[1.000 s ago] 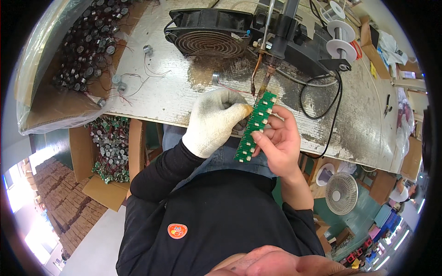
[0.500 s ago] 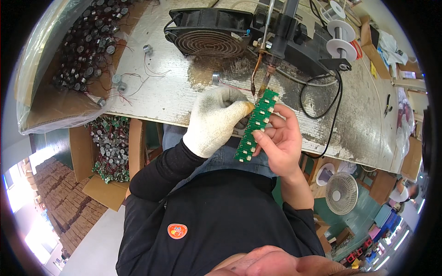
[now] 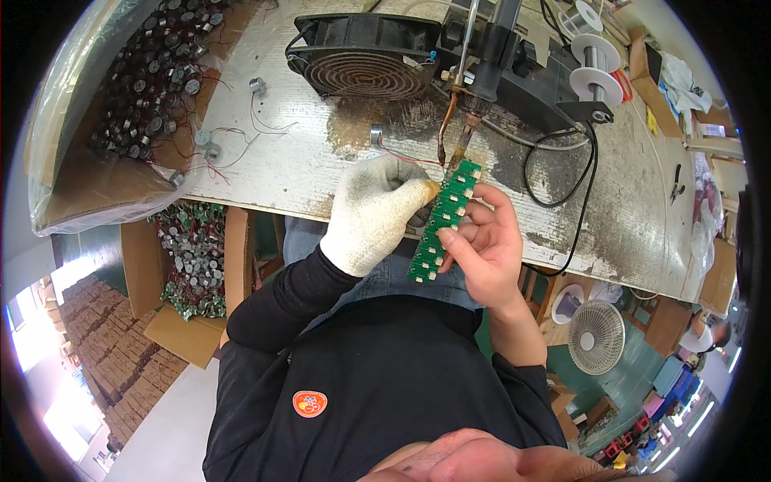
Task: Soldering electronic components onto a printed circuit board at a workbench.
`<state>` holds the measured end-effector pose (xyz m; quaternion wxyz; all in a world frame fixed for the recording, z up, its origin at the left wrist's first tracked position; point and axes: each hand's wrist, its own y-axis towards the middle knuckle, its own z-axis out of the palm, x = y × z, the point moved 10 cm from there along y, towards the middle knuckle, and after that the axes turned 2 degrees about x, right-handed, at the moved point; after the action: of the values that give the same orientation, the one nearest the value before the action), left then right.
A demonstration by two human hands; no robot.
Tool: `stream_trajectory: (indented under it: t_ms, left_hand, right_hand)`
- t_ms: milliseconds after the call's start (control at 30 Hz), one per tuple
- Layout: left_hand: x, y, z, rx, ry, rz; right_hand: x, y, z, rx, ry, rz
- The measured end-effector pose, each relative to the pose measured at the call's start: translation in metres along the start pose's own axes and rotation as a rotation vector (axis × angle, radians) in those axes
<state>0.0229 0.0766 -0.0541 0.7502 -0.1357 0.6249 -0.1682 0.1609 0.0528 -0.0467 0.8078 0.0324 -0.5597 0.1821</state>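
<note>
From afar I look through one head-worn fisheye, facing steeply down over the black shirt (image 3: pixel 401 369), near the left hand (image 3: pixel 373 209) and right hand (image 3: pixel 491 251) at the near edge of the tabletop (image 3: pixel 281 173), wide enough to catch the floor (image 3: pixel 632 373) below.

Electronics assembly workshop. Worn bench (image 3: pixel 634 225) carries a mounted soldering iron (image 3: pixel 485 80), a spool of silvery wire (image 3: pixel 595 60), a squat black fan (image 3: pixel 365 74) and pliers (image 3: pixel 677 185). Green circuit board (image 3: pixel 450 210) near the iron's tip. Wired metal parts (image 3: pixel 140 88) heaped in bulk; open carton (image 3: pixel 238 249) below, filled with more. Another person (image 3: pixel 697 339) far right.
</note>
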Motion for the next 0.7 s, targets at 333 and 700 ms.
stream_trajectory:
  t_ms: [333, 700]
  left_hand:
    - [0.0, -0.001, 0.002, 0.011, -0.071, -0.068]
    - [-0.029, -0.003, -0.025, -0.079, 0.296, 0.331]
  right_hand:
    - [0.001, 0.001, 0.001, -0.001, -0.008, -0.004]
    - [0.004, 0.004, -0.007, -0.082, 0.035, 0.017]
